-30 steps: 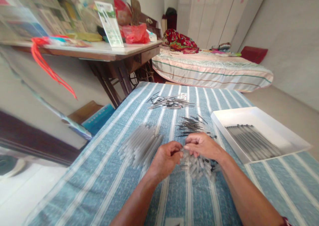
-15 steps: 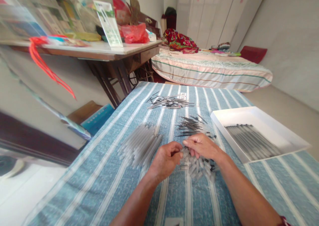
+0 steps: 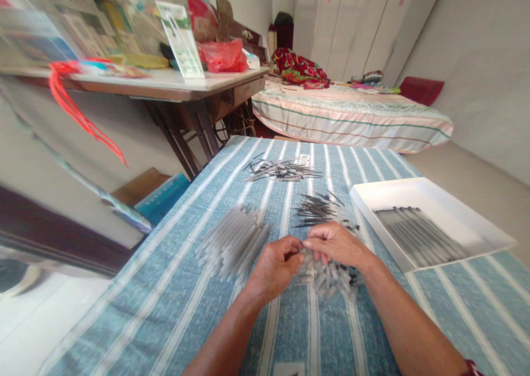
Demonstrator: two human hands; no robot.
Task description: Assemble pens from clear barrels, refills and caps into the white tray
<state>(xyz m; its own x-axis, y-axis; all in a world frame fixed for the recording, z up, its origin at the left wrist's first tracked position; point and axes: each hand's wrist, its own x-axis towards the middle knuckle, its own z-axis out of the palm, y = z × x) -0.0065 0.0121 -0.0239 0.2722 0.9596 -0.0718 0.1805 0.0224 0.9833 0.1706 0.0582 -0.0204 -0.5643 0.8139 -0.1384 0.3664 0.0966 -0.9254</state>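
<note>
Box [image 3: 447,213]: right of the grip, white
Tubes [image 3: 234,241]: left, grey
Small pieces [image 3: 331,282]: heaped beneath, translucent
Left hand [image 3: 276,265], right hand [image 3: 338,243]: curled; can't tell what's held

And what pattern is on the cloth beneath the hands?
The tablecloth is blue with white stripes, best seen in the head view.

A home bedroom; a bed [image 3: 351,114] with striped bedding; a pale wardrobe [image 3: 348,28] behind.

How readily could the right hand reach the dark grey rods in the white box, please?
Probably yes: the white box is open-topped, and only its side wall stands between the right hand and the dark grey rods.
</note>
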